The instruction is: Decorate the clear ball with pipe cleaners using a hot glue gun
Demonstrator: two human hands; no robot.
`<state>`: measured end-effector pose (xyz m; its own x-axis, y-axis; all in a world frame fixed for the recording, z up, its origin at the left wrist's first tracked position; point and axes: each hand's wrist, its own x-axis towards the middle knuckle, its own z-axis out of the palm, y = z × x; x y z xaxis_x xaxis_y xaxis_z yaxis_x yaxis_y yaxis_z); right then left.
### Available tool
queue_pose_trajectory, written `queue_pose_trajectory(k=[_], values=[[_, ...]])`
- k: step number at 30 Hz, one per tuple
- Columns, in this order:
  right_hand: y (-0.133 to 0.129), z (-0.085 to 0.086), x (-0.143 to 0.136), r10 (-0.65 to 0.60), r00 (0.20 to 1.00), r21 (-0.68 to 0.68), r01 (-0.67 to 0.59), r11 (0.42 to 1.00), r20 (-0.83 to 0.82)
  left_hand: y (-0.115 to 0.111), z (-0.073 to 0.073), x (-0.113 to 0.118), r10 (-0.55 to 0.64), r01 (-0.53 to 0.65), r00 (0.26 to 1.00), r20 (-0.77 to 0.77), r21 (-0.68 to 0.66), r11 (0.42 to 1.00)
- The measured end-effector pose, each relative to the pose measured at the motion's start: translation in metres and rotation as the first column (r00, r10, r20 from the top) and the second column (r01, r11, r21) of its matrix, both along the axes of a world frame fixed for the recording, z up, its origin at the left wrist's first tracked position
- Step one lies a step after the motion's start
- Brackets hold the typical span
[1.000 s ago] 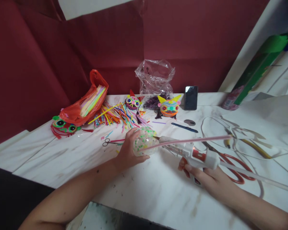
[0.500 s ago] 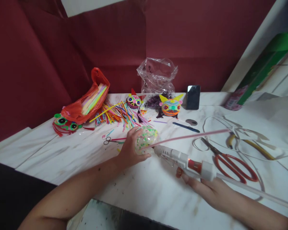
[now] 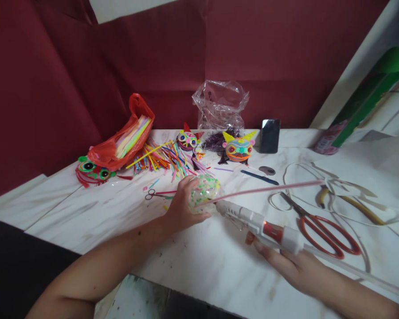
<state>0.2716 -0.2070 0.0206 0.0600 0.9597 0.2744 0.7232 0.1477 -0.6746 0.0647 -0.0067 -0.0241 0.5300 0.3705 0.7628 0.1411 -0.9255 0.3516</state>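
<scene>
My left hand [image 3: 182, 206] is wrapped round a clear ball [image 3: 204, 188] speckled with green, yellow and pink bits. From the ball's lower side a long pink strip [image 3: 269, 189], perhaps a pipe cleaner, sticks out to the right. My right hand [image 3: 292, 263] grips a white glue gun [image 3: 252, 219] from below, a finger at its orange trigger. The nozzle is at the ball's lower right; I cannot tell if it touches. A clear glue stick [image 3: 346, 263] trails from the gun's back end.
Red-handled scissors [image 3: 322, 228], yellow-handled pliers [image 3: 362, 210] and a white cord lie at right. Behind stand colourful animal heads [image 3: 238, 149], a phone [image 3: 269, 136] and a clear plastic bag [image 3: 221, 104]. A red bag [image 3: 109, 153] and pipe cleaners [image 3: 173, 155] are at left; small scissors [image 3: 150, 194] lie nearer.
The whole view has shifted slightly, so everything sits a little further right. The glue gun's nozzle appears slightly further from the ball. Both hands keep their hold.
</scene>
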Motion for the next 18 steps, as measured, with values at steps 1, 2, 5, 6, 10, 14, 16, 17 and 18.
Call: queue_pose_trajectory(k=[1, 2, 5, 6, 10, 14, 16, 17, 18], values=[[0.000, -0.001, 0.002, -0.015, 1.000, 0.010, 0.015, 1.000, 0.011, 0.000, 0.000, 0.000, -0.013, 0.013, 1.000, 0.005, 0.001, 1.000], [0.000, -0.003, 0.004, -0.023, 1.000, 0.019, 0.022, 1.000, 0.021, 0.001, 0.000, 0.000, -0.027, 0.027, 1.000, 0.010, 0.001, 1.000], [0.003, -0.007, 0.015, -0.060, 0.997, 0.006, 0.060, 0.998, 0.046, 0.003, 0.000, 0.001, -0.056, 0.056, 0.998, 0.031, -0.022, 0.998], [0.005, -0.007, 0.020, -0.085, 0.995, 0.008, 0.084, 0.996, 0.057, 0.004, 0.000, 0.001, -0.064, 0.065, 0.997, 0.040, -0.032, 0.997], [0.016, 0.001, 0.054, -0.200, 0.961, 0.105, 0.182, 0.978, 0.192, 0.008, 0.000, -0.002, -0.080, 0.087, 0.996, 0.049, -0.154, 0.984], [0.026, 0.011, 0.100, -0.432, 0.783, 0.115, 0.429, 0.896, 0.448, 0.011, 0.000, -0.004, -0.077, 0.080, 0.997, 0.024, -0.339, 0.937], [0.028, 0.009, 0.121, -0.432, 0.689, 0.096, 0.469, 0.878, 0.582, 0.013, -0.001, -0.004, -0.084, 0.086, 0.996, 0.020, -0.369, 0.925], [0.029, 0.006, 0.130, -0.429, 0.653, 0.088, 0.486, 0.869, 0.624, 0.014, -0.002, -0.004, -0.087, 0.088, 0.996, 0.020, -0.385, 0.919], [0.029, 0.002, 0.138, -0.427, 0.624, 0.084, 0.501, 0.861, 0.655, 0.014, -0.002, -0.004, -0.091, 0.089, 0.996, 0.014, -0.395, 0.914]])
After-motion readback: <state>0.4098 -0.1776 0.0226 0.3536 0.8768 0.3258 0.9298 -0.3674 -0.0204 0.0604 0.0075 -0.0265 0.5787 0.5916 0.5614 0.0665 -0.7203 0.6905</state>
